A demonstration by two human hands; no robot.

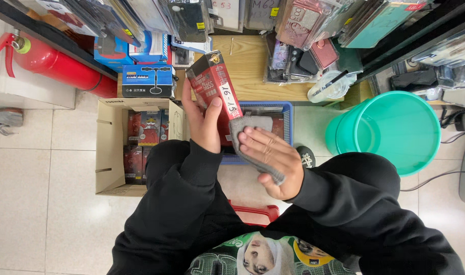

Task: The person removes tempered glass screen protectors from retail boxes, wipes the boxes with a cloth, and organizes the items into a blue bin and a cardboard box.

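Red and slim, the box (213,86) stands tilted in the left hand (204,122), which is closed on its lower part, thumb across the front face and fingers behind. It is held in the air above a blue basket (288,109) on the floor, in front of a wooden shelf (252,66). The right hand (270,160) is pressed flat over a grey cloth (242,130), which lies against the box's lower right edge; its fingers are extended and spread, not curled round anything, so the cloth is pinned by the palm and fingertips, not pinched.

Judged from this hold, the likeliest slip is the box itself. Only its bottom is gripped, the top leans away to the upper left, and a firm sideways wipe could twist it out of the thumb's hold and drop it into the basket or onto the tiles. The cloth could also slide free, since its tail hangs loose under the palm. A handwritten white sticker on the box's side sits just above the cloth and might be rubbed or lifted at an edge.

Both forearms, in black sleeves, come up from the bottom of the view and meet near its middle. The left wrist is bent upward; the right hand slants across, fingertips pointing up and left toward the box. An open carton (113,147) of similar boxes sits to the left, and a green bucket (395,130) to the right.
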